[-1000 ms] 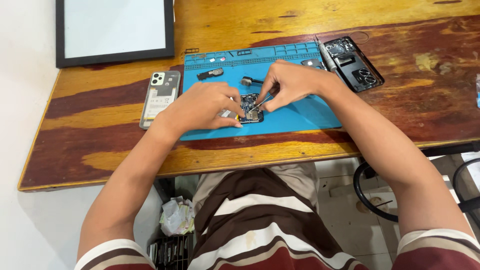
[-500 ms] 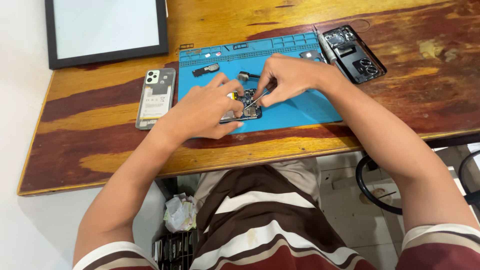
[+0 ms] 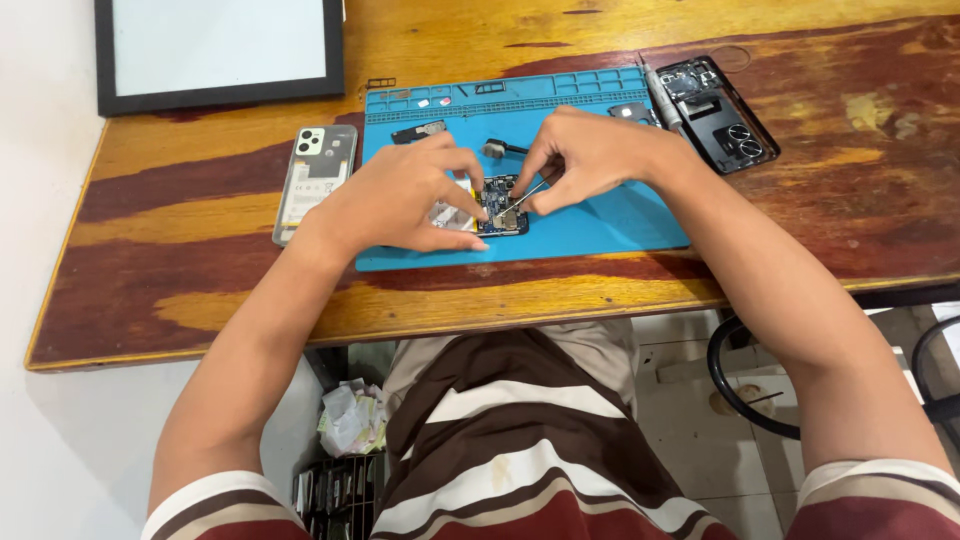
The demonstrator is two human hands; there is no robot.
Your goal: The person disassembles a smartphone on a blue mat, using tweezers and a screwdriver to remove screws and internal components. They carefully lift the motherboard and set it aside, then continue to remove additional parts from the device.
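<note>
Head view, steeply down, seemingly close

Not much moved tbh. The camera view slid a bit, so the blue mat (image 3: pixel 600 225) and the framed white panel (image 3: pixel 220 50) now sit further right in the frame. The left hand (image 3: pixel 400 200) now has fingertips down at the circuit board (image 3: pixel 503 205), meeting the tweezers (image 3: pixel 520 197) in the right hand (image 3: pixel 590 155).
</note>
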